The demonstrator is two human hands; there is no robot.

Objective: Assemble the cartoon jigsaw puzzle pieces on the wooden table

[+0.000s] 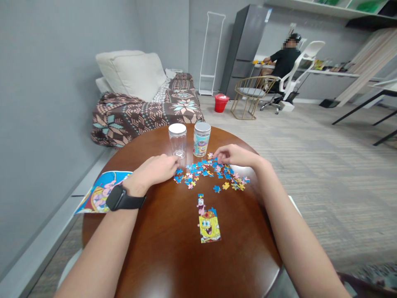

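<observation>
A heap of loose jigsaw pieces (203, 167), mostly blue with some pink and yellow, lies spread on the round brown table (167, 248). My left hand (161, 167), with a black watch on its wrist, rests at the heap's left edge. Its fingers are curled together, and what they hold, if anything, is hidden. Over the right part of the heap, my right hand (235, 156) is bent down with curled fingers; whether a piece is between the fingertips cannot be made out. Nearer to me lies a joined puzzle section (209, 225) with a yellow cartoon face and a pink figure above it.
Behind the heap stand a clear jar (178, 140) with a white lid and a picture-covered jar (201, 140). A printed picture sheet (104, 192) overhangs the table's left edge. Farther off are a covered sofa (149, 107), a red bin (221, 102) and a seated person (285, 62).
</observation>
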